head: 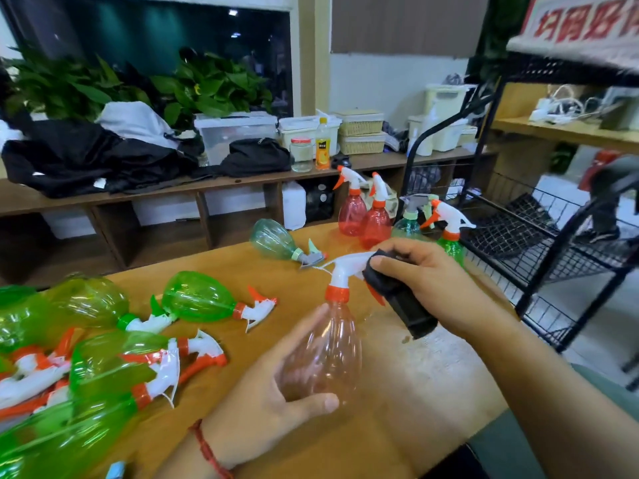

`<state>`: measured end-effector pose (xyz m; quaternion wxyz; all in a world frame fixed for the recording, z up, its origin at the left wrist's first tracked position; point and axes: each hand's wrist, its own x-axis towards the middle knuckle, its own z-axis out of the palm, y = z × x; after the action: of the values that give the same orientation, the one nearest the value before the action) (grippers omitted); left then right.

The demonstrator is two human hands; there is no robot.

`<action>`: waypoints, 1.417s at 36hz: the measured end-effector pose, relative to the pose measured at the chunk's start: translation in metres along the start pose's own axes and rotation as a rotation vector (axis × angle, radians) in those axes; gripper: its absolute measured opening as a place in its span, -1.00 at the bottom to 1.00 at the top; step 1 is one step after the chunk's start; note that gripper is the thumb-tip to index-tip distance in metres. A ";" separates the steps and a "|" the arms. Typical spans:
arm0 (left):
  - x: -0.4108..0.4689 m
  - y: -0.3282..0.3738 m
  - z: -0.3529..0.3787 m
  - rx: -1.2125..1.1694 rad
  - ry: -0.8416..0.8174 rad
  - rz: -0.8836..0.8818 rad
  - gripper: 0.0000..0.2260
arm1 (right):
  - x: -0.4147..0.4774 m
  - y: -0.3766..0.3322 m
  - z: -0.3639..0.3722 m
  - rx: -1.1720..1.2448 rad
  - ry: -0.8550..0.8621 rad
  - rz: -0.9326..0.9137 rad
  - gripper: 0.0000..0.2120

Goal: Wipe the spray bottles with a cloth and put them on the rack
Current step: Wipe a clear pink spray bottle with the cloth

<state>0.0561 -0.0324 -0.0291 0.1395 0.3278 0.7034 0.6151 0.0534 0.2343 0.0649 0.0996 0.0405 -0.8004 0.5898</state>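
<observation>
Gripping clear pink spray bottle [325, 354] upright, left hand [262, 402]; right hand [422, 281] clutches black cloth [404, 302].

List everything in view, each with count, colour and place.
Pink bottle: one, clear pink, upright, mid-frame.
Cloth: one, black, against its trigger head.
Red bottles: two, standing, table's far edge.
Standing green bottles: two, beside the red ones.
Lying green bottles: several, table's left.
Teal bottle: one, lying, further back.
Table: one, wooden.
Rack: one, black wire, right.
Juice bottle: one, orange, back bench.
Jar: one, clear, beside it.
Left hand: holds pink bottle.
Right hand: grips cloth.
</observation>
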 end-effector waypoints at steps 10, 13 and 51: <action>0.008 -0.007 0.015 0.118 0.280 -0.040 -0.15 | 0.005 -0.013 -0.020 -0.228 0.239 -0.082 -0.86; 0.010 -0.023 0.003 0.196 0.363 -0.079 -0.23 | 0.023 -0.011 -0.029 -0.289 0.318 -0.098 -0.87; 0.011 -0.051 0.005 0.535 0.338 0.009 -0.57 | -0.041 0.051 -0.134 -0.694 0.777 0.093 -0.48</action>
<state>0.0362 -0.0233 -0.0764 -0.0731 0.2492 0.8520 0.4546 0.0996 0.3755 0.0469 0.3705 -0.2521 -0.8538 0.2649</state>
